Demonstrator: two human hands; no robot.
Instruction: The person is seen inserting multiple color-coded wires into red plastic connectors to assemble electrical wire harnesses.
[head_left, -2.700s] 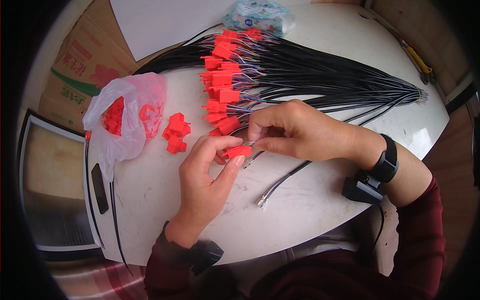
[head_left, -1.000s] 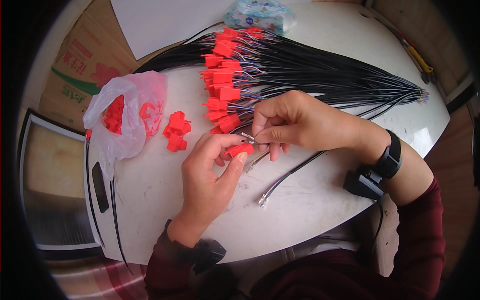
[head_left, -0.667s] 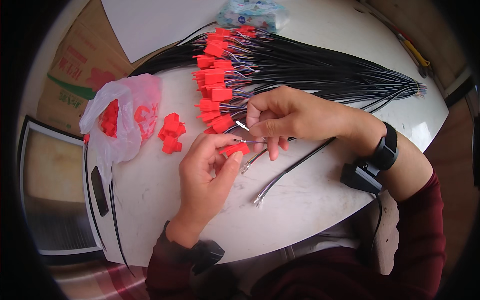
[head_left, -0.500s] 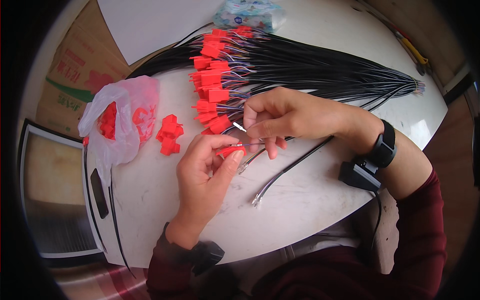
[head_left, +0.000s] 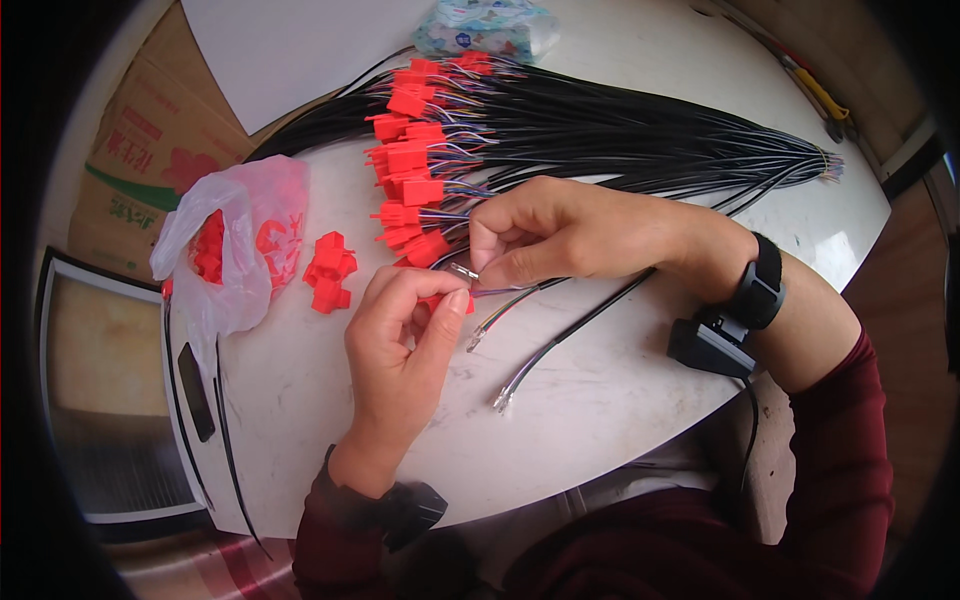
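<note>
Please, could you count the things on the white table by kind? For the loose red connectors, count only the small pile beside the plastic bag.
Clear plastic bag holding red connectors: 1
Pile of loose red connectors: about 4, they overlap
Large bundle of finished black cables: 1
Loose cables near the hands: 2
White paper sheet: 1
Tissue packet: 1
Total: about 10

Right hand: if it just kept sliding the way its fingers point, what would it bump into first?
The right hand points left, so it would probably meet the left hand's fingertips and the red plug they pinch. They look almost touching, though depth is unclear.
</note>
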